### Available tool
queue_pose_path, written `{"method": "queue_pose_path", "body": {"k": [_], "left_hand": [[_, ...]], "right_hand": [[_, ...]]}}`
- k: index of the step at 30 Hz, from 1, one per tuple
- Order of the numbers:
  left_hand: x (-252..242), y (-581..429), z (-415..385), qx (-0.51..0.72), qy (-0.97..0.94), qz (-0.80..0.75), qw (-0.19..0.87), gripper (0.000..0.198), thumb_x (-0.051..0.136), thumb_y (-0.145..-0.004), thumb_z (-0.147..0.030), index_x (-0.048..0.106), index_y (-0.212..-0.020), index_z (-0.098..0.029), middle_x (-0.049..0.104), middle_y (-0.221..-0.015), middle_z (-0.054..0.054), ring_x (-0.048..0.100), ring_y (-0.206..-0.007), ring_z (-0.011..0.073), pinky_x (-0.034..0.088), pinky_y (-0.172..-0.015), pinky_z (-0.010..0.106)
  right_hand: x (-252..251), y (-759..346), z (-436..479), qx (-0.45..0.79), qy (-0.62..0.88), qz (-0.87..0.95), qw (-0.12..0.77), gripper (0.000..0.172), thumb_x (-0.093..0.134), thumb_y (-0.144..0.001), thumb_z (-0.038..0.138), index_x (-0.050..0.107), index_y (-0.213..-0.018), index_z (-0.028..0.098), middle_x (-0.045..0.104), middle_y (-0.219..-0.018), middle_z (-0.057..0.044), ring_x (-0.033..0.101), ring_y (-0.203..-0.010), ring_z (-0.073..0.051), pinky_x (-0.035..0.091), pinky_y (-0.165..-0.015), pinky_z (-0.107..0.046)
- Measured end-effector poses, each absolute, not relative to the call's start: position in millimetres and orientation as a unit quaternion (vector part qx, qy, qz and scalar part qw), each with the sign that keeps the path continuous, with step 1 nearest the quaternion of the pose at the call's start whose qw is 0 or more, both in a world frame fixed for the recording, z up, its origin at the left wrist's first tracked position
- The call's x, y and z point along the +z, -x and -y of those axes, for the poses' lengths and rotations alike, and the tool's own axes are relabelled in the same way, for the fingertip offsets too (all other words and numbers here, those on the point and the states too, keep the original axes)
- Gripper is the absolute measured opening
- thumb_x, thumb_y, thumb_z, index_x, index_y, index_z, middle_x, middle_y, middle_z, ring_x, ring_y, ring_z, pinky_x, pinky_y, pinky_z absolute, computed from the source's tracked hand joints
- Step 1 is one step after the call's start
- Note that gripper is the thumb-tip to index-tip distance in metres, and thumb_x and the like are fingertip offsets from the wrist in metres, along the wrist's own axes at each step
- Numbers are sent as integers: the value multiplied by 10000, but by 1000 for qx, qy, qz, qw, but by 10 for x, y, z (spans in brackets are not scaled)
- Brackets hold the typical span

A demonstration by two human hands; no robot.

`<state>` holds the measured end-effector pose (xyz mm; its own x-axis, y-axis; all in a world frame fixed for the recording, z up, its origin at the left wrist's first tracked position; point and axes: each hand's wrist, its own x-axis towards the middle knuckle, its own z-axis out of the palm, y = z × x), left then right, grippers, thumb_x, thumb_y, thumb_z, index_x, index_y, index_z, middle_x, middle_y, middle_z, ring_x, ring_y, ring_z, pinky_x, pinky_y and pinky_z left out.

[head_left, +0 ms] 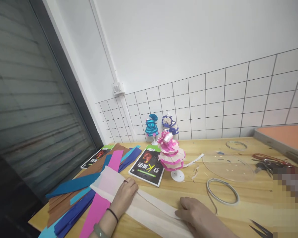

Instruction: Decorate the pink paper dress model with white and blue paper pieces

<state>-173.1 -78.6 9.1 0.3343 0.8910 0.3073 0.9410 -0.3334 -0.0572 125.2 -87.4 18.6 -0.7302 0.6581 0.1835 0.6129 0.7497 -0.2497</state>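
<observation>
A long cream crepe paper strip lies across the front of the wooden table, its far edge folded over in a narrow band. My left hand, with a ring and a black band at the wrist, presses and grips the strip near its middle, fingers curled together. Further right, my right hand pinches the folded edge between thumb and fingers. Under the strip's left end lies a pink crepe paper strip. Just beyond the hands stands a pink-and-white paper dress figure on a round white base.
Brown paper strips and blue paper strips are heaped at the left. A magazine lies behind my left hand. Two more paper figures, one teal, stand by the wall. Wire coils, scissors and pointed black blades lie right.
</observation>
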Motion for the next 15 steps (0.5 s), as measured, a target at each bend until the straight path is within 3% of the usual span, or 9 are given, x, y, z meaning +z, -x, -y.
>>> {"method": "queue_pose_path", "body": {"k": [8,15], "left_hand": [[105,1734,814,-118,823,531,163,155,456,-822,-135,560,-723,-192,508,-768,29,441,-803,172,361,-721,325],[59,1832,835,-79,814,555,156,171,419,-849,-184,572,-774,-196,519,-797,30,456,-785,163,369,-686,295]], "right_hand": [[82,-1289,815,83,336,928,138,245,385,-784,79,559,-668,205,550,-743,-17,496,-675,-136,267,-577,-237],[45,-1299,790,66,332,934,115,232,372,-777,84,531,-663,209,558,-750,-17,514,-667,-140,270,-567,-244]]}}
